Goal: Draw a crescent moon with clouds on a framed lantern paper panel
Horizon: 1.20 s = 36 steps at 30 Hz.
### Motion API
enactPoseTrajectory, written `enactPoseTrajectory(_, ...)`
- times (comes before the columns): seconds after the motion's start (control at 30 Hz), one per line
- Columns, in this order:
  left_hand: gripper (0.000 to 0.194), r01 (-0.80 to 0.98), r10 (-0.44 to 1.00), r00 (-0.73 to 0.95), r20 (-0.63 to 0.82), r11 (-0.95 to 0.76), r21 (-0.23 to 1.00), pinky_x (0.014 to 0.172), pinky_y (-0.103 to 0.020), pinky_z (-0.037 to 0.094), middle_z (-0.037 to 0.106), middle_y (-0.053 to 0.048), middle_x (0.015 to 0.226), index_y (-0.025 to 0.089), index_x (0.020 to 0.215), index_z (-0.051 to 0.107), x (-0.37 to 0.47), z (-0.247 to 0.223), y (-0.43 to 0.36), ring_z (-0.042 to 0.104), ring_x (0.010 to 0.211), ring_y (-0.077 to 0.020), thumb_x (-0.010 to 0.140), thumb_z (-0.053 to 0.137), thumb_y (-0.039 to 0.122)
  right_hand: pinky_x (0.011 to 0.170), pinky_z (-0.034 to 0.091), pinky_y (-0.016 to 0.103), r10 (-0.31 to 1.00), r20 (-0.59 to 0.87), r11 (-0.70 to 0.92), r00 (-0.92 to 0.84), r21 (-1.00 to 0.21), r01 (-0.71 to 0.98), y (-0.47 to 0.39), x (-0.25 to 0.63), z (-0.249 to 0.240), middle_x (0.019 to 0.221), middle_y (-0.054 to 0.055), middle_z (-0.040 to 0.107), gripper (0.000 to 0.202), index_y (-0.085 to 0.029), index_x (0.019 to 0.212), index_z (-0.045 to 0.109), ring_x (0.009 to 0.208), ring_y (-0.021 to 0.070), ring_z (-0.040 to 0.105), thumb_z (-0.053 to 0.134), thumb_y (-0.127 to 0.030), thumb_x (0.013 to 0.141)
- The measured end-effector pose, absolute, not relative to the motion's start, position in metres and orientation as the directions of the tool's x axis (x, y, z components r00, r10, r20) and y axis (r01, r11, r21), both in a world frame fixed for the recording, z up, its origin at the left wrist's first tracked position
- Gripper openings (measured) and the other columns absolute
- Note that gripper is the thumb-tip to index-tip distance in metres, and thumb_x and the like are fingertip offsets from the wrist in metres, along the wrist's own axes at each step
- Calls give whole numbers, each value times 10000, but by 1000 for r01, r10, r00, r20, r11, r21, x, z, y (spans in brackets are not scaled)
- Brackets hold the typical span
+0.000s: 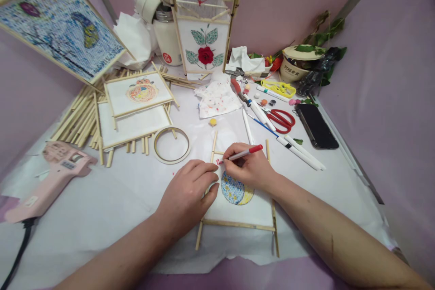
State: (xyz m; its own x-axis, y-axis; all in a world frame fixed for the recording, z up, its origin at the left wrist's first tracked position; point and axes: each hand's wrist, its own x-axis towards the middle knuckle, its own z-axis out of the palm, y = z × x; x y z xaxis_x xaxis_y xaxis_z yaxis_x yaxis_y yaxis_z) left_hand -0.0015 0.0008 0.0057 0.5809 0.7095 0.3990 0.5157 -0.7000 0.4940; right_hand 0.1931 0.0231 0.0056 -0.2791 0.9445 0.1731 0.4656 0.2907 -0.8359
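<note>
In the head view, my right hand [249,165] grips a white marker pen with a red cap end [245,152]. Its tip touches the upper left of a white panel [220,213], where small red marks [218,161] show. The panel sits in a frame of thin wooden sticks [238,225] lying on the table. A round dotted drawing in blue and yellow [234,189] fills its middle, partly covered by my right hand. My left hand [193,188] lies over the frame's left edge with fingers extended and nothing held.
A tape roll [172,145], framed panels [136,124], wooden sticks [76,115] and a pink glue gun [50,181] are on the left. Red-handled scissors [284,121], several white markers [304,154] and a phone [316,126] lie right. A rose panel [205,45] stands behind.
</note>
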Motion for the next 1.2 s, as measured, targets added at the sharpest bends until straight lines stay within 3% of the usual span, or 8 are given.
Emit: enactPoseTrajectory(1.2, 111, 509, 708, 584, 397, -700, 500, 815, -404, 491, 663, -69, 1013, 164, 875, 610, -2, 6, 1, 552, 927, -233, 854, 563, 65, 544, 423, 215, 947, 195, 296, -254, -834, 465, 24, 193, 6, 689, -13, 615, 42, -189, 779, 625, 574, 93, 540, 587, -171, 784)
